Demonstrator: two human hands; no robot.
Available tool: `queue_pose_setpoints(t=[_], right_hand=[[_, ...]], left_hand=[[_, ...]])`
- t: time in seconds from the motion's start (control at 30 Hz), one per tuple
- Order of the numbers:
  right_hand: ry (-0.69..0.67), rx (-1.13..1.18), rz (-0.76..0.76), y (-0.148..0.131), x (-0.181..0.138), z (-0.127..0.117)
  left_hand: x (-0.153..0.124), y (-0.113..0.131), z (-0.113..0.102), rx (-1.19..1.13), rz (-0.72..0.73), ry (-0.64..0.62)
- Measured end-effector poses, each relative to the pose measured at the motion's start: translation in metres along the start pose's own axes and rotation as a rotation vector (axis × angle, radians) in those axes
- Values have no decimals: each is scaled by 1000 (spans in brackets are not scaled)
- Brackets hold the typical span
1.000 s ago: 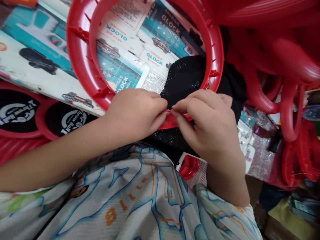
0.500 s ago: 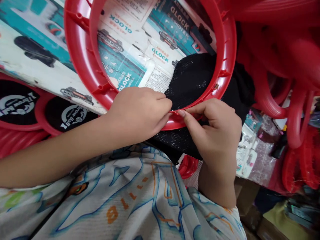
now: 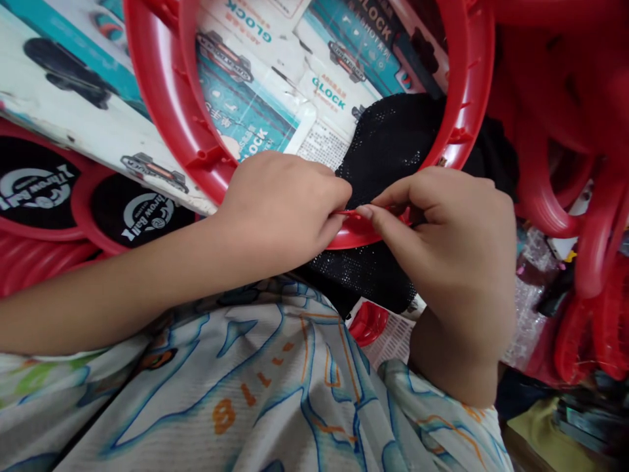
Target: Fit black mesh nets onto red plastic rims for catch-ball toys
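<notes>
A large red plastic ring [image 3: 162, 98] with small pegs along its rim lies over printed cardboard. Black mesh fabric [image 3: 393, 141] drapes across the ring's near right part and hangs below it. My left hand [image 3: 282, 206] is closed on the ring's near edge, fingers curled over the rim. Facing it, my right hand [image 3: 442, 229] pinches the mesh against the same edge, its fingertips almost touching those of the left hand.
Flattened toy-gun cartons [image 3: 275, 72] lie under the ring. Finished red discs with black printed mesh [image 3: 132, 219] sit at the left. A heap of bare red rings [image 3: 570, 131] fills the right side. Plastic bags and a small red part [image 3: 368, 324] lie lower right.
The ring and mesh have shifted right and up in view. My right hand has turned, its fingers now curled over the mesh at the rim; my left hand keeps its grip.
</notes>
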State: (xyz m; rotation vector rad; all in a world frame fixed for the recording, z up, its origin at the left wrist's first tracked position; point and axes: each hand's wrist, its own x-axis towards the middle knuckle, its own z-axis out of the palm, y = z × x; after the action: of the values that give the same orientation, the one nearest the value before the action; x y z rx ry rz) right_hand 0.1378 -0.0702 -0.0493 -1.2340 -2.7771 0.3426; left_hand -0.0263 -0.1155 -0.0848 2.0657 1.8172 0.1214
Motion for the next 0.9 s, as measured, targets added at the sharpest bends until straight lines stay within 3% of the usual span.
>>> queue_pose_setpoints(t=[0.37, 0.73, 0.9], right_hand=[[80, 165, 177, -5, -9, 7], [40, 139, 208, 1, -10, 10], [18, 88, 242, -4, -13, 8]], left_hand=[[0, 0, 4, -24, -51, -31], [-3, -3, 8, 53, 0, 63], [-8, -8, 9, 61, 116, 106]])
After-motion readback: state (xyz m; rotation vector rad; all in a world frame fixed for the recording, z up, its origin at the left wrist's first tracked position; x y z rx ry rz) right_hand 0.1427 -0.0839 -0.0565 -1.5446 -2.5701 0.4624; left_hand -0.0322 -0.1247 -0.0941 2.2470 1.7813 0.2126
